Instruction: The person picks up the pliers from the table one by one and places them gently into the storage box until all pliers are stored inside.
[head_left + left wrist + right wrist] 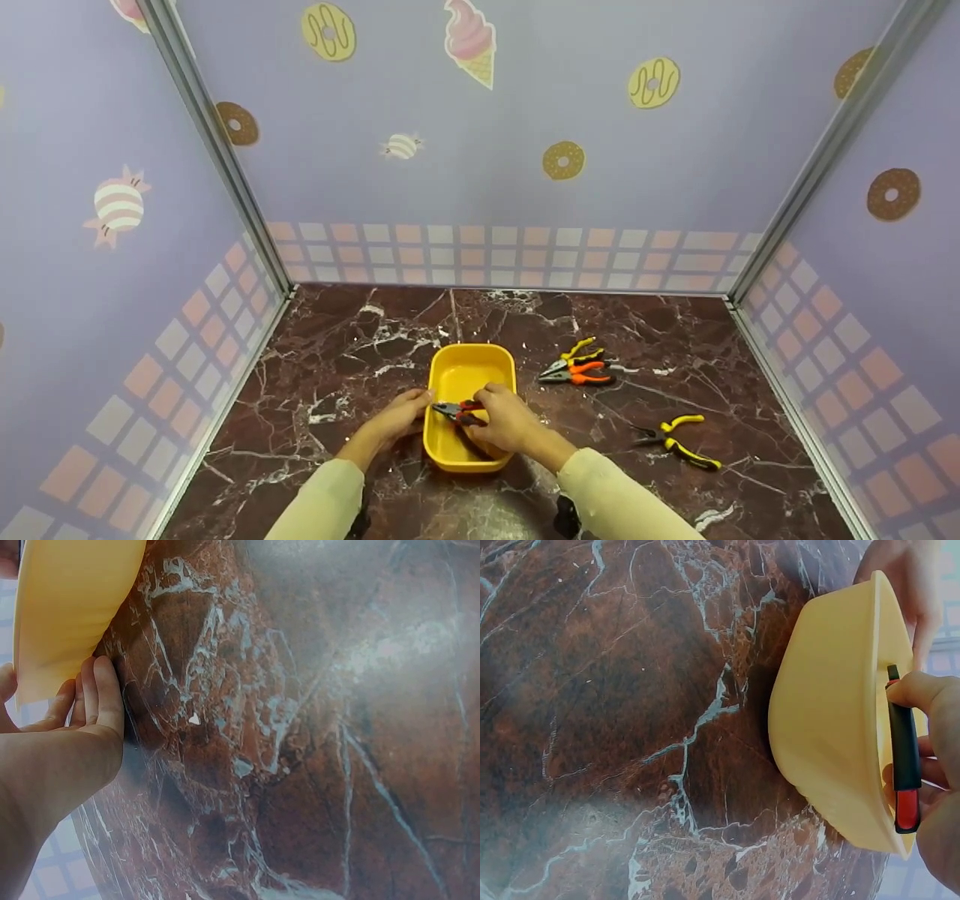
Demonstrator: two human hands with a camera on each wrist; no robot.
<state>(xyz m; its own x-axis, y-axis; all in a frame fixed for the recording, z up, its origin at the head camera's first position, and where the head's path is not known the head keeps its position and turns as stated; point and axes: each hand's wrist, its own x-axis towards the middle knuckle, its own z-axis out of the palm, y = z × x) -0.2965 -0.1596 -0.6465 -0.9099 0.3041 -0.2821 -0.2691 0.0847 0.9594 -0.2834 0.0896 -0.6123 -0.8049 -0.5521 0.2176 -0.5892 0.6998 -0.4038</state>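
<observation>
A yellow plastic tub (pixel 470 367) stands on the marbled tabletop. My right hand (pixel 506 420) grips pliers (pixel 448 410) by their red-and-black handles over the tub, with the metal jaws pointing left near the left rim. In the right wrist view, one handle (pixel 905 750) of the pliers shows under the thumb, beside the tub's rim. At the tub's left side is my left hand (pixel 397 418), its thumb at the rim. The left wrist view shows the fingers (pixel 101 694) of that hand curved against the tub's outer wall.
Right of the tub, orange-and-black pliers (pixel 581 373) lie close against yellow-and-black pliers (pixel 579 351). Nearer the front right lie another pair of yellow-handled pliers (pixel 667 436), spread apart. Patterned wall panels (pixel 495 187) enclose the dark red marbled tabletop (pixel 360 322) at the back and sides.
</observation>
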